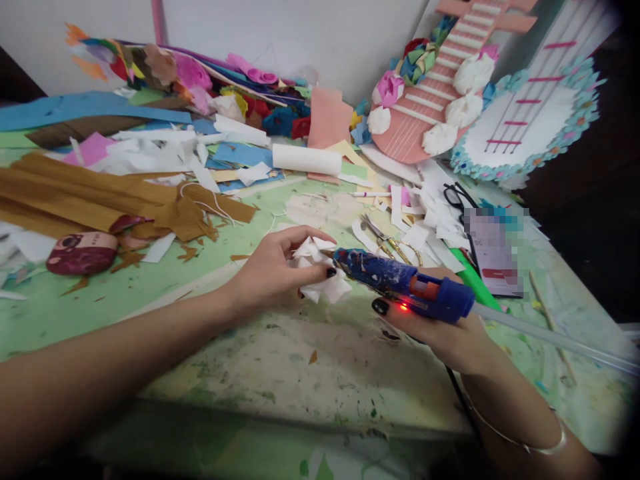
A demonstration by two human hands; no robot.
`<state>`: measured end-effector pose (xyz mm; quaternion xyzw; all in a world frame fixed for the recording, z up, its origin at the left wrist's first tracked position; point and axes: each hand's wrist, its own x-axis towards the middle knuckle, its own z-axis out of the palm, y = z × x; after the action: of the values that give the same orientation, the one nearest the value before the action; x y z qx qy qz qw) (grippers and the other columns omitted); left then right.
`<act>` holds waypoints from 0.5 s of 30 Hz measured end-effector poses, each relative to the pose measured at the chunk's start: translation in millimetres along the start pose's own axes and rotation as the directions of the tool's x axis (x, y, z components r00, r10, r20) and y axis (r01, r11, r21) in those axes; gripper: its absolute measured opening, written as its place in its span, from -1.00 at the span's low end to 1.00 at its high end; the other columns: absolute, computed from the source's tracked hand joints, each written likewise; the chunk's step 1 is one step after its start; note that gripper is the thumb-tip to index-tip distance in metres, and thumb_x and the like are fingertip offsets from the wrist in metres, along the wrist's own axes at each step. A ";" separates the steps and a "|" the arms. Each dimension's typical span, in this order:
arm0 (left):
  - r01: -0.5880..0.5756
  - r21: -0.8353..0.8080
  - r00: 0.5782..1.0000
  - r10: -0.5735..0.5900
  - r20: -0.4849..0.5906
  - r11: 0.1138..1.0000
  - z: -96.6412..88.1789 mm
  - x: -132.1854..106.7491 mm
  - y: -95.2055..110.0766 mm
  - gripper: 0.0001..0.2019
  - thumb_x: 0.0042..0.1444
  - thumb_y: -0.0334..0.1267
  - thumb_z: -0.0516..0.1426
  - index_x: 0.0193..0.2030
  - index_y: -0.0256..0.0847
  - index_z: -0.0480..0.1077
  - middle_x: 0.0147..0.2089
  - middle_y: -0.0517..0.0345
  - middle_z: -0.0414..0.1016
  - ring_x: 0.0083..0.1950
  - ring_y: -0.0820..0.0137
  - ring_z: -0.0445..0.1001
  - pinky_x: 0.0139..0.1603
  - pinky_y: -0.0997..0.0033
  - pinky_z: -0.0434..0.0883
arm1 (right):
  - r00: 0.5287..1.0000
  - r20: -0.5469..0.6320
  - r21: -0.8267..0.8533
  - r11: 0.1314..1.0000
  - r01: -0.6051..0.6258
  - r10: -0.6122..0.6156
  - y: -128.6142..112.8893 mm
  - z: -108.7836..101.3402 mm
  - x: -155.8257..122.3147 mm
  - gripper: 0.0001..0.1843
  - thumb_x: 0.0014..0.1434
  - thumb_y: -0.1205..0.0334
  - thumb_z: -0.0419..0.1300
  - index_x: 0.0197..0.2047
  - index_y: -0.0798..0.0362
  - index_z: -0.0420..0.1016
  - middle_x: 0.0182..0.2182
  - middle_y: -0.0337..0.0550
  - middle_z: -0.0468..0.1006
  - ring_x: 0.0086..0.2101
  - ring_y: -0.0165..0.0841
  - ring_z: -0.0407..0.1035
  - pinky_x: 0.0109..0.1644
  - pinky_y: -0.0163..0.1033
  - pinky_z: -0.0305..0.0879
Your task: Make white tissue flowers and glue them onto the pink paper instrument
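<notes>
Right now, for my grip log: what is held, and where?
Left hand pinches the paper flower at its side; right hand grips the glue gun by its handle.

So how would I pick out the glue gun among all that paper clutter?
Start at the pale green, paint-stained table and look near its front edge, where the right hand lies. It grips a blue plastic glue gun whose nozzle points into the crumpled white paper in the left hand. Unlike the paper scraps around, it is hard, glue-smeared and shows a small red light.

Scissors (387,243) mid-table; brown paper strips (75,193) left; pink guitar (425,113), perhaps card.
</notes>
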<state>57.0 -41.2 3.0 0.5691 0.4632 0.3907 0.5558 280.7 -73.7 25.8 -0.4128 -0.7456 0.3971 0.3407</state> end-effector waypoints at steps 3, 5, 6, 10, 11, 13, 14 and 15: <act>-0.001 -0.011 1.000 0.001 0.000 1.000 -0.2 -0.2 0.6 -0.64 -0.06 -0.26 0.32 -0.08 -0.25 0.45 -0.22 0.15 0.53 -0.42 0.54 0.38 -0.48 0.63 0.30 | 1.000 -0.006 -0.009 1.000 -0.001 0.001 -1.9 0.9 0.9 -0.77 0.08 0.27 0.25 -0.52 0.02 0.27 -0.63 -0.37 0.25 -0.56 -0.50 0.07 -0.53 -0.33 0.03; -0.001 -0.015 1.000 0.001 -0.006 1.000 -0.4 -0.5 0.7 -0.63 -0.06 -0.27 0.32 -0.08 -0.26 0.46 -0.21 0.13 0.52 -0.39 0.52 0.40 -0.46 0.62 0.32 | 1.000 -0.010 -0.020 1.000 -0.010 0.010 -2.1 0.4 0.8 -0.76 0.08 0.26 0.25 -0.53 0.03 0.26 -0.63 -0.37 0.22 -0.57 -0.50 0.04 -0.53 -0.33 0.02; -0.001 -0.015 1.000 0.001 -0.008 1.000 -0.4 -0.7 0.6 -0.63 -0.06 -0.27 0.32 -0.08 -0.26 0.46 -0.20 0.13 0.52 -0.37 0.51 0.40 -0.45 0.62 0.33 | 1.000 -0.005 -0.025 1.000 -0.014 0.014 -1.7 -0.3 0.5 -0.76 0.08 0.26 0.25 -0.52 0.03 0.27 -0.62 -0.37 0.21 -0.57 -0.51 0.03 -0.53 -0.33 0.02; 0.003 -0.024 1.000 -0.003 -0.012 1.000 -0.6 -1.2 -0.7 -0.61 -0.08 -0.24 0.33 -0.06 -0.25 0.46 -0.21 0.11 0.53 -0.40 0.49 0.41 -0.48 0.59 0.33 | 1.000 0.002 -0.043 0.999 -0.022 0.022 1.5 -4.2 -1.3 -0.77 0.10 0.24 0.27 -0.50 0.04 0.30 -0.61 -0.36 0.20 -0.56 -0.51 0.03 -0.52 -0.34 0.02; 0.005 -0.022 1.000 -0.006 -0.015 1.000 -0.6 -1.3 -0.9 -0.60 -0.08 -0.23 0.33 -0.06 -0.25 0.46 -0.22 0.11 0.53 -0.40 0.49 0.41 -0.49 0.59 0.32 | 1.000 0.001 -0.045 0.999 -0.024 0.024 2.1 -5.1 -1.6 -0.77 0.10 0.24 0.27 -0.50 0.04 0.30 -0.61 -0.36 0.20 -0.56 -0.52 0.02 -0.54 -0.34 0.01; 0.005 -0.021 1.000 -0.006 -0.021 1.000 -0.7 -1.3 -1.0 -0.60 -0.08 -0.23 0.33 -0.06 -0.25 0.46 -0.22 0.10 0.53 -0.42 0.49 0.40 -0.50 0.58 0.31 | 1.000 0.012 -0.037 0.999 -0.023 0.023 2.8 -6.5 -1.8 -0.76 0.10 0.24 0.26 -0.50 0.05 0.30 -0.62 -0.37 0.19 -0.58 -0.53 0.00 -0.56 -0.35 -0.01; 0.003 -0.028 1.000 -0.003 -0.022 1.000 -0.8 -1.3 -0.7 -0.60 -0.07 -0.23 0.33 -0.06 -0.26 0.46 -0.23 0.10 0.53 -0.42 0.49 0.40 -0.50 0.58 0.32 | 0.999 0.021 -0.033 0.999 -0.026 0.027 2.7 -7.0 -1.6 -0.76 0.11 0.24 0.26 -0.50 0.05 0.30 -0.63 -0.38 0.18 -0.59 -0.54 -0.01 -0.57 -0.35 -0.02; 0.001 -0.038 1.000 -0.002 -0.021 0.999 -0.9 -1.2 -0.4 -0.61 -0.07 -0.24 0.33 -0.07 -0.26 0.46 -0.23 0.10 0.53 -0.42 0.49 0.41 -0.49 0.58 0.33 | 0.999 0.025 -0.030 0.999 -0.026 0.027 2.4 -7.4 -1.4 -0.76 0.11 0.24 0.26 -0.50 0.05 0.29 -0.63 -0.38 0.18 -0.59 -0.54 -0.01 -0.57 -0.35 -0.03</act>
<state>55.8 -42.2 2.8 0.5540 0.4618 0.4050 0.5620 288.3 -71.8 26.8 -0.4226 -0.7500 0.3959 0.3196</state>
